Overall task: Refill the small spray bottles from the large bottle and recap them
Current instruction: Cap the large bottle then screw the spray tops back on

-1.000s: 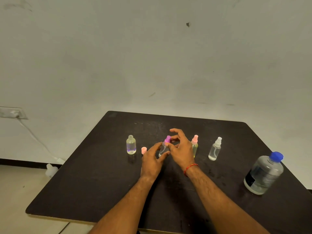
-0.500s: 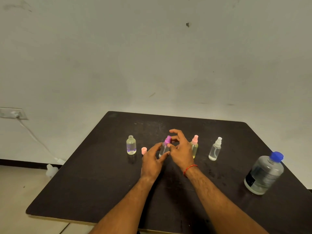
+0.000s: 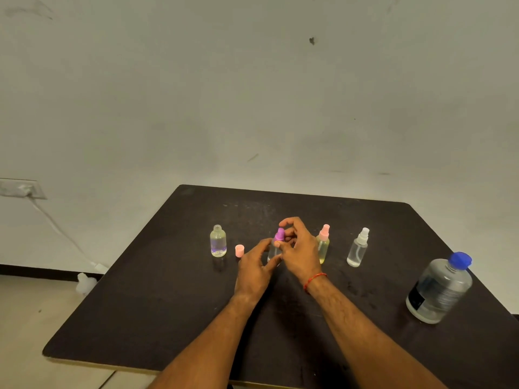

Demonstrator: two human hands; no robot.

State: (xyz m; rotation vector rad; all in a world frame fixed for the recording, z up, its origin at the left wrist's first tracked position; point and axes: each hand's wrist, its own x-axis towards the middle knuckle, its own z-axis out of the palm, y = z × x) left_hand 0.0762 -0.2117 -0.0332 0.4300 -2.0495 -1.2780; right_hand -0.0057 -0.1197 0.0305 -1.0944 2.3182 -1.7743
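Note:
A small clear spray bottle (image 3: 273, 252) stands mid-table; my left hand (image 3: 254, 269) grips its body. My right hand (image 3: 299, 248) pinches the purple spray cap (image 3: 279, 235) on its neck. Left of them an uncapped small bottle (image 3: 218, 241) holds some clear liquid, with a loose pink cap (image 3: 239, 250) beside it. To the right stand a yellowish bottle with a pink sprayer (image 3: 323, 245) and a clear bottle with a white sprayer (image 3: 358, 248). The large clear bottle with a blue cap (image 3: 441, 289) stands at the table's right edge.
The dark table (image 3: 168, 304) stands against a pale wall. A wall socket (image 3: 19, 189) with a white cable is at the left, and a white plug lies on the floor by the table's left edge.
Both hands stay on the purple-capped bottle; my right hand's fingers have shifted slightly around the cap. Nothing else has moved.

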